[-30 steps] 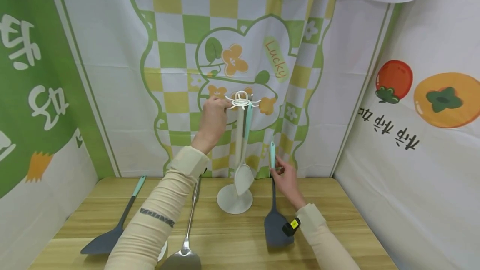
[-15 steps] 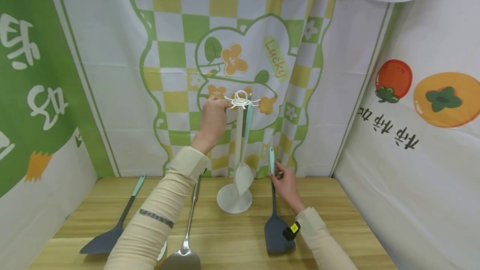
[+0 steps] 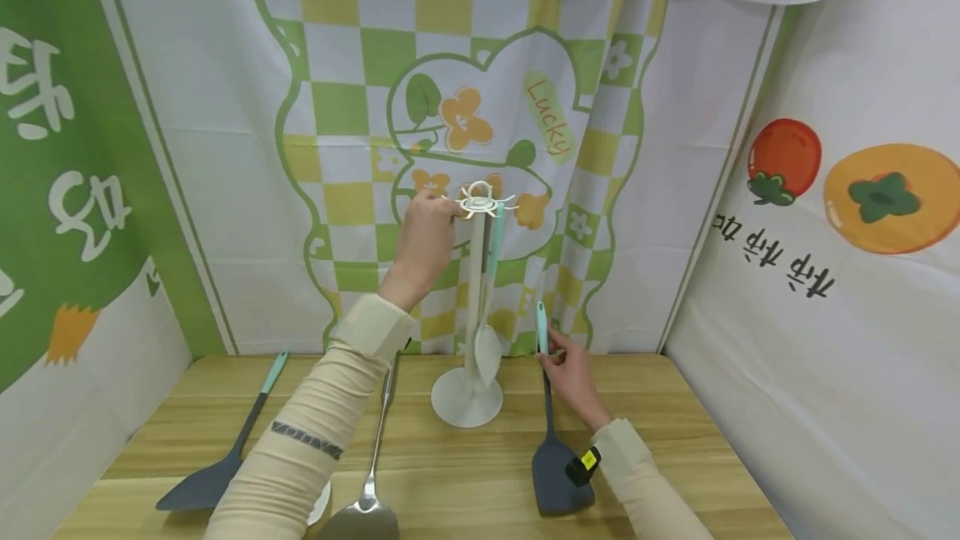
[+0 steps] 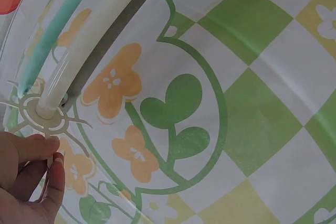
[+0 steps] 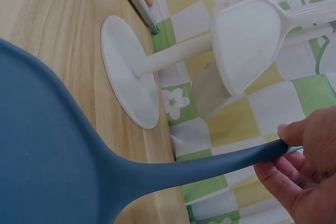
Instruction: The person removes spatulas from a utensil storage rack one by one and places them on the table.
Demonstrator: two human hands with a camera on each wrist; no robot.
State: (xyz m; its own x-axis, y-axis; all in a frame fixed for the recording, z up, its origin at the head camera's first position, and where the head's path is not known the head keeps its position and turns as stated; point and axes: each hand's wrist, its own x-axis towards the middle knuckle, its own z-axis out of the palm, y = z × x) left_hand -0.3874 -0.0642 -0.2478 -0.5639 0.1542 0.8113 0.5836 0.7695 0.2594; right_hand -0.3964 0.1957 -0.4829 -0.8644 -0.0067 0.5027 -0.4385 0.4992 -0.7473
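"Toward the worktop's [image 3: 693, 432] right edge, what is the right hand [image 3: 572, 369] managing?"

"It's pinching a dark turner [image 3: 553, 477], blade downward, where the neck is meeting the mint handle [image 3: 542, 325]. Whether the blade is touching the wood, I'm not able to tell."

"And the left hand [image 3: 426, 232]?"

"Just left of the turner, near the middle of the back edge, a white stand [image 3: 475, 298] is standing; that hand is pinching one hook of its hook ring [image 3: 478, 205]. A white utensil [image 3: 487, 354] is hanging there."

"So which step are you seeing?"

"I'm judging it as bracing the stand while positioning the turner. Hanging it would be calling for raising the handle's eye to a bare hook, without tipping the stand."

"What else is lying about?"

"Near the left edge, a second dark turner [image 3: 210, 480] is lying; between it and the stand, a steel turner [image 3: 363, 519] is pointing its handle toward the back edge."
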